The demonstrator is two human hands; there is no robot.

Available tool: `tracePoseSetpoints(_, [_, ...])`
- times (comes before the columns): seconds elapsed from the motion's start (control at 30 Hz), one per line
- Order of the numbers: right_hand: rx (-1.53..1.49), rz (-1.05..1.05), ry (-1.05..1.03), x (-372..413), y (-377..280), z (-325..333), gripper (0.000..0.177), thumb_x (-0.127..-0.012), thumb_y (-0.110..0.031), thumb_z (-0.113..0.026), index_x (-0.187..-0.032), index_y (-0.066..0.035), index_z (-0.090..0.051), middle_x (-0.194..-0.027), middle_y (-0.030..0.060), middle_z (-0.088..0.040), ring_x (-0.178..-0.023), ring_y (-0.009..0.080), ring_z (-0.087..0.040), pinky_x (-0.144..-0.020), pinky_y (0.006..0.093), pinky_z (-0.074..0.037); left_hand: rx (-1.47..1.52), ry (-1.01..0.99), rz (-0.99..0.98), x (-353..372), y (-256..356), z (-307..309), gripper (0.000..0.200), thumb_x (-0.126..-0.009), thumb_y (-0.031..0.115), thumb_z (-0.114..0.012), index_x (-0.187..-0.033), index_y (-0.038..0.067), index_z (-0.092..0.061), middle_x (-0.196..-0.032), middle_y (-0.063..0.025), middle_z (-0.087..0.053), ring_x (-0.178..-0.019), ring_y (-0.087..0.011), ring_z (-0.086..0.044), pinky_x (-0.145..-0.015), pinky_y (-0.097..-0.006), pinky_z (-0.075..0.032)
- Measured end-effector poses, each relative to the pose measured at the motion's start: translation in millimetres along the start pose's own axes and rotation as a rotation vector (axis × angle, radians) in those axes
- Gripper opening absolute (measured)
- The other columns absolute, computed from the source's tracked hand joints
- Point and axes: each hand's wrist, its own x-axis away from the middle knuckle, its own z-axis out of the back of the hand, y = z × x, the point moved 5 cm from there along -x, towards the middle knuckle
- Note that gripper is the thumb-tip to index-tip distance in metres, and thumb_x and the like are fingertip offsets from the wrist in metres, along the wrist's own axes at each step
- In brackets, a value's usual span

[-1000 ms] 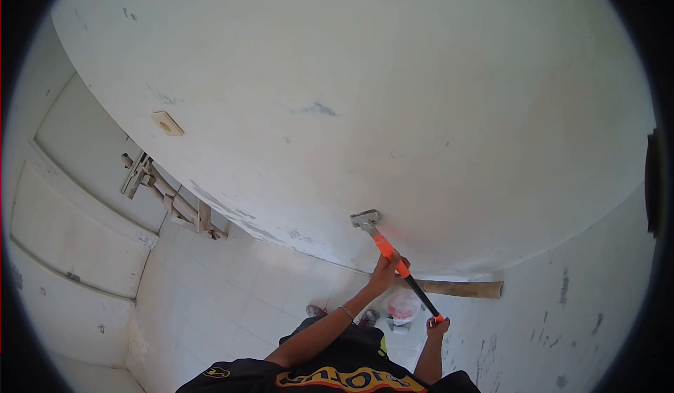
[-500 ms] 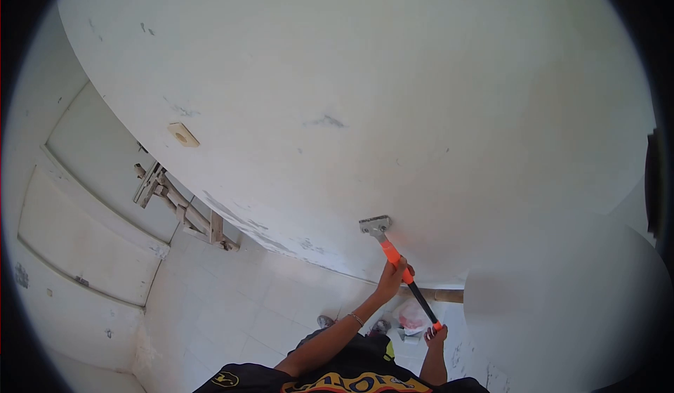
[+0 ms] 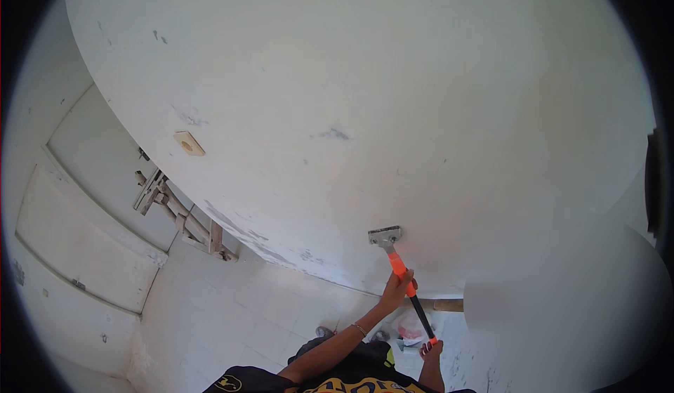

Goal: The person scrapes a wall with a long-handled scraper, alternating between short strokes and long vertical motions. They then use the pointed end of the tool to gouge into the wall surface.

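Note:
A long-handled scraper [image 3: 385, 236] with an orange and black handle has its wide metal head against the white wall [image 3: 435, 112], low down. My left hand [image 3: 398, 289] wraps round the orange upper part of the handle, just below the head. Around the orange end at the bottom of the handle, my right hand [image 3: 432, 349] is closed. Grey scuffs mark the wall above the scraper and to its left.
A yellowish socket plate [image 3: 189, 143] sits on the wall at left. Beyond the wall's edge stand a wooden frame [image 3: 189, 221] and a pale panelled door [image 3: 84, 224]. A plastic bag [image 3: 409, 325] lies on the floor near my feet. A blurred white shape fills the lower right.
The scraper head has shifted slightly right and down in the view, with both hands still on the handle. The wall marks and socket plate also appear a little lower.

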Motion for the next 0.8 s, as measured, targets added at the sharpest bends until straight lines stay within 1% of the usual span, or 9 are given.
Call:
tracePoseSetpoints(0.13, [-0.036, 0.04, -0.032, -7, 2, -19, 0.048, -0.089, -0.057, -0.045, -0.098, -0.011, -0.054, -0.086, 0.004, -0.053, -0.082, 0.022, -0.055, -0.072, 0.0392, -0.042, 0.12, 0.006, -0.044, -1, 26, 2, 0.024, -0.106, 0.029, -0.046, -0.1, 0.005, -0.046, -0.078, -0.0047, -0.06, -0.07, -0.012, -0.06, -0.066, -0.0282, -0.049])
tracePoseSetpoints(0.17, [0.037, 0.089, -0.059, 10, -1, -41, 0.044, -0.085, -0.056, -0.052, -0.095, -0.013, -0.05, -0.084, 0.001, -0.051, -0.082, 0.0227, -0.056, -0.07, 0.0404, -0.043, 0.103, 0.068, -0.137, -4, 59, 7, 0.024, -0.106, 0.028, -0.046, -0.1, 0.005, -0.046, -0.078, -0.0051, -0.06, -0.069, -0.0126, -0.06, -0.066, -0.0281, -0.05])
tracePoseSetpoints(0.23, [-0.138, 0.055, -0.296, 29, 8, -78, 0.044, -0.085, -0.056, -0.056, -0.096, -0.014, -0.05, -0.085, 0.0013, -0.054, -0.086, 0.0235, -0.058, -0.074, 0.0411, -0.045, 0.075, 0.122, -0.214, -4, 85, 14, 0.024, -0.106, 0.028, -0.047, -0.099, 0.005, -0.046, -0.077, -0.0055, -0.059, -0.068, -0.0131, -0.06, -0.065, -0.0279, -0.05])
tracePoseSetpoints(0.5, [-0.024, -0.001, -0.026, 5, 21, -1, 0.041, -0.087, -0.056, -0.045, -0.093, -0.016, -0.051, -0.077, -0.0015, -0.049, -0.073, 0.0192, -0.053, -0.064, 0.0372, -0.04, 0.153, 0.065, -0.023, 5, 17, -1, 0.027, -0.104, 0.03, -0.051, -0.099, 0.004, -0.046, -0.074, -0.0051, -0.057, -0.067, -0.0141, -0.063, -0.061, -0.0281, -0.052])
tracePoseSetpoints(0.57, [-0.079, 0.006, 0.047, 11, 17, -4, 0.047, -0.089, -0.056, -0.043, -0.094, -0.011, -0.056, -0.068, 0.0016, -0.047, -0.067, 0.0189, -0.049, -0.061, 0.0361, -0.038, 0.187, 0.045, -0.033, 5, 24, 0, 0.026, -0.105, 0.029, -0.05, -0.099, 0.004, -0.046, -0.075, -0.0055, -0.057, -0.067, -0.0143, -0.063, -0.063, -0.0283, -0.052])
tracePoseSetpoints(0.6, [-0.09, -0.003, -0.083, 18, 14, -20, 0.049, -0.088, -0.057, -0.045, -0.096, -0.01, -0.056, -0.074, 0.0035, -0.049, -0.072, 0.0208, -0.052, -0.064, 0.0373, -0.04, 0.184, 0.044, -0.031, 2, 36, 2, 0.026, -0.105, 0.029, -0.05, -0.099, 0.004, -0.046, -0.075, -0.0055, -0.057, -0.067, -0.0143, -0.063, -0.063, -0.0283, -0.052])
tracePoseSetpoints(0.63, [-0.024, 0.053, 0.004, 24, 13, -34, 0.049, -0.088, -0.057, -0.048, -0.098, -0.009, -0.055, -0.079, 0.0058, -0.051, -0.076, 0.0228, -0.054, -0.067, 0.0377, -0.042, 0.155, 0.081, -0.105, -3, 51, 9, 0.025, -0.105, 0.029, -0.049, -0.099, 0.004, -0.046, -0.076, -0.0056, -0.057, -0.067, -0.0145, -0.062, -0.063, -0.0286, -0.052])
tracePoseSetpoints(0.67, [-0.1, 0.043, -0.081, 26, 13, -50, 0.049, -0.088, -0.057, -0.049, -0.098, -0.01, -0.055, -0.08, 0.0063, -0.051, -0.078, 0.0233, -0.055, -0.068, 0.0381, -0.043, 0.122, 0.117, -0.175, -4, 65, 16, 0.025, -0.105, 0.028, -0.048, -0.099, 0.004, -0.046, -0.076, -0.0056, -0.057, -0.066, -0.0147, -0.062, -0.064, -0.0289, -0.052])
tracePoseSetpoints(0.8, [-0.159, 0.044, -0.146, 36, 9, -57, 0.045, -0.088, -0.055, -0.05, -0.1, -0.011, -0.055, -0.083, 0.0059, -0.053, -0.084, 0.0236, -0.055, -0.07, 0.039, -0.044, 0.164, 0.132, -0.174, -6, 78, 16, 0.027, -0.106, 0.03, -0.046, -0.099, 0.004, -0.044, -0.077, -0.0065, -0.057, -0.065, -0.0171, -0.063, -0.064, -0.0304, -0.055])
